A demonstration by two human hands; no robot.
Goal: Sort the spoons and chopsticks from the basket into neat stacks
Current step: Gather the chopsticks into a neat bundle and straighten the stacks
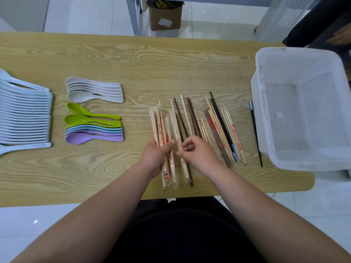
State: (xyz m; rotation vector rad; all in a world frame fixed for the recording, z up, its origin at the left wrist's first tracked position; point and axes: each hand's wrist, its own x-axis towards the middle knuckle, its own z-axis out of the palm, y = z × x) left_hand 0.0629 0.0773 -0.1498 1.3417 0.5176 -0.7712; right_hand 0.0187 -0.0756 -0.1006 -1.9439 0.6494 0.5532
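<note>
- Dozens of chopsticks (224,128) fanned loosely on the counter (133,59), mid-right, just beside the white basket (264,114). Pale wood, brown, black; some in clear wrappers with red print.
- Left hand (154,157) grips a bundle (158,126) of wrapped ones, fingers curled round it.
- Right hand (198,151) pinches one wrapped pair (174,122), fingers narrow.
- Stacked at left: white spoons (95,90), coloured spoons (93,130), pale blue spoons (24,114) cut off by the frame edge.
- Parts of the held sticks are hidden under the hands; count unclear.
</note>
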